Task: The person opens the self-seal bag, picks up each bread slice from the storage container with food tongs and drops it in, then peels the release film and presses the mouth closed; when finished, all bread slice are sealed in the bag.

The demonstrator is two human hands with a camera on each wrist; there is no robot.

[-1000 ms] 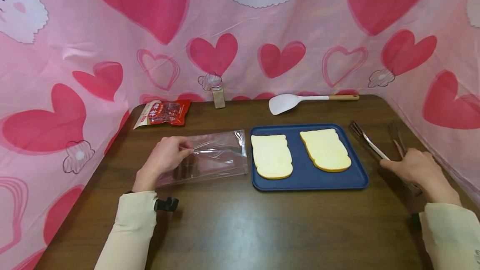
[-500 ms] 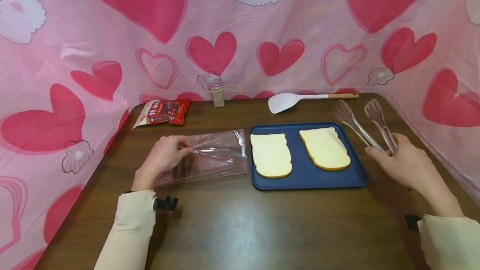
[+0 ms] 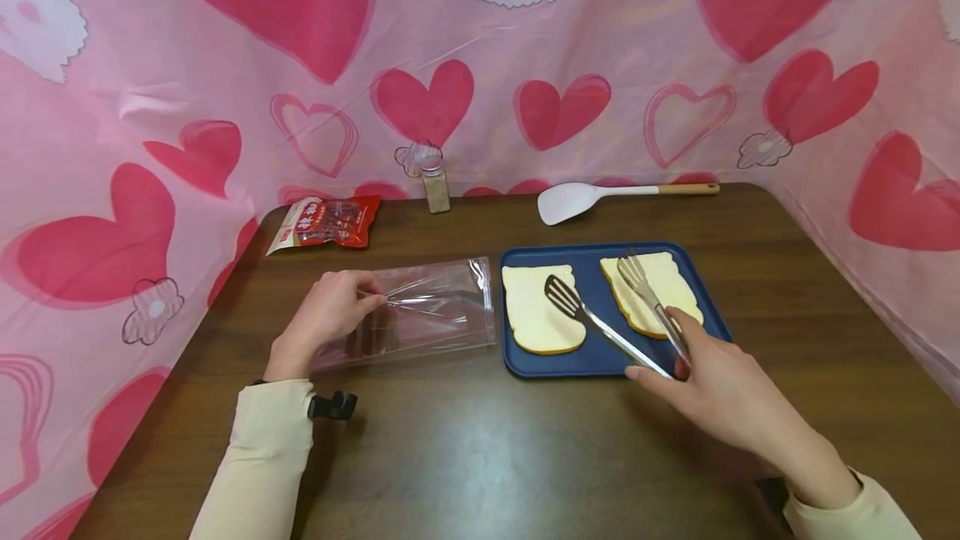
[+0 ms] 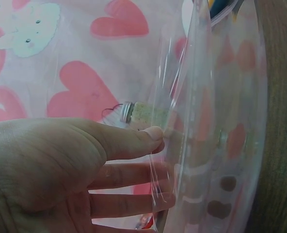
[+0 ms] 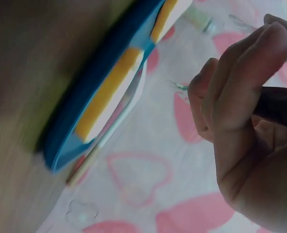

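A clear plastic bag lies left of the blue tray. My left hand pinches its upper layer between thumb and fingers, lifting it a little, as the left wrist view also shows. Over the tray's right front corner, my right hand grips metal tongs with slotted ends, their arms spread apart. One tong end is above the left bread slice, the other above the right bread slice; nothing is between them. In the right wrist view the curled fingers hide most of the tongs.
A white spatula with a wooden handle lies behind the tray. At the back stand a small spice jar and, farther left, a red food packet. A pink heart-print cloth hangs around the brown table.
My right hand has raised the tongs from the table right of the tray and carried them left over the bread. My left hand and the bag have stayed in place.
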